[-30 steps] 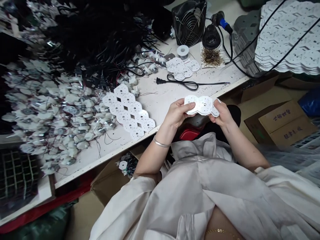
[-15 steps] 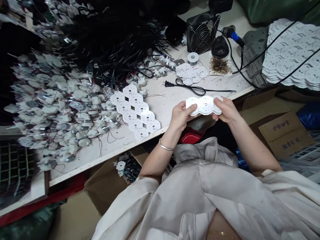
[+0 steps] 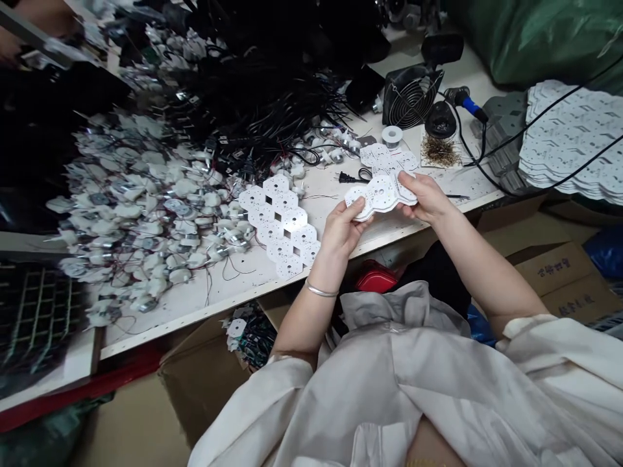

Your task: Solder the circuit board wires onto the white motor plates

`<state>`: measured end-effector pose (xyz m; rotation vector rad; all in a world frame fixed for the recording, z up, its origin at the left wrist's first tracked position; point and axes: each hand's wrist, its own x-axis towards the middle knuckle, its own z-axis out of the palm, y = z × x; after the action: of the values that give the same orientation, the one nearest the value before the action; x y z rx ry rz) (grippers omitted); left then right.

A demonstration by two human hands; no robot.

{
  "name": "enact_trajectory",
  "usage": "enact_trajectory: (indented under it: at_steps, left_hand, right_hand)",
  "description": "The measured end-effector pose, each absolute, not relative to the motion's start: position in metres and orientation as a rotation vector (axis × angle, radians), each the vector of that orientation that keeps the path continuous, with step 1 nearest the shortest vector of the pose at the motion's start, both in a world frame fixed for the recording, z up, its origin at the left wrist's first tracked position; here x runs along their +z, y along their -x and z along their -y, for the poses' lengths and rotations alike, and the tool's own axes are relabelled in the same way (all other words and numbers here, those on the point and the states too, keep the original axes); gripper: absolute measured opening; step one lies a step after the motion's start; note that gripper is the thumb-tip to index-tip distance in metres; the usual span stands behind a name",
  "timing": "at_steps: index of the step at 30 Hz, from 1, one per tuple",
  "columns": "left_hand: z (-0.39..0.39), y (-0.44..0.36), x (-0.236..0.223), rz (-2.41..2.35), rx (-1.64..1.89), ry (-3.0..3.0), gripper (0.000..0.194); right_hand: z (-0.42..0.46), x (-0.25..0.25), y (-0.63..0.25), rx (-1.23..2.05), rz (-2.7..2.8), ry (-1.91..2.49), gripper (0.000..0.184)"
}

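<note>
Both hands hold a white strip of joined round circuit boards (image 3: 380, 194) just above the front edge of the white workbench (image 3: 253, 275). My left hand (image 3: 343, 228) pinches its left end with thumb on top. My right hand (image 3: 422, 196) grips its right end, fingers curled round the edge. A larger white panel of joined boards (image 3: 282, 226) lies flat on the bench to the left of my left hand. A silver bangle sits on my left wrist.
A heap of small white boards with wires (image 3: 136, 207) covers the bench's left. Black cables (image 3: 253, 91) pile behind. A small fan (image 3: 411, 96), solder reel (image 3: 392, 136), soldering iron (image 3: 464, 100) and stacked white panels (image 3: 569, 139) stand at right. Cardboard boxes (image 3: 559, 275) sit below.
Both hands have carried the strip forward from my lap to over the bench edge, tilting its left end down. The view has shifted, showing more of the bench's far side.
</note>
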<state>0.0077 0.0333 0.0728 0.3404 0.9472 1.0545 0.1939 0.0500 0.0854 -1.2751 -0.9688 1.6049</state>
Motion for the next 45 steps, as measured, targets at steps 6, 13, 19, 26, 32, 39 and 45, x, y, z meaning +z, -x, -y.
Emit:
enact_trajectory:
  at_steps: [6,13,19,26,32,39,45]
  left_hand:
    - [-0.042,-0.014,0.071,-1.042,1.3,-0.143,0.008]
    - [-0.038,0.003,0.053,-1.095,1.291,-0.314,0.024]
    - [-0.025,-0.006,0.052,-1.072,1.323,-0.596,0.053]
    - [-0.026,-0.01,0.045,-1.346,1.212,-1.127,0.029]
    - [-0.034,-0.023,0.058,-1.676,1.185,-1.316,0.016]
    - [-0.01,-0.023,0.095,-0.864,1.002,-0.779,0.06]
    - [-0.019,-0.038,0.074,-0.893,0.912,-0.765,0.044]
  right_hand:
    - [-0.088,0.066,-0.163,1.365,0.8,1.284,0.059]
    - [-0.146,0.075,-0.222,1.076,1.213,1.707,0.052]
    - [-0.091,0.102,-0.208,1.319,1.37,1.488,0.046]
    - [-0.036,0.059,-0.168,1.494,1.14,1.44,0.041]
    - [-0.039,0.065,-0.165,0.934,1.283,1.619,0.032]
    - [-0.009,0.093,-0.202,1.52,1.065,1.166,0.053]
    - [-0.006,0.054,-0.194,1.524,0.811,1.155,0.063]
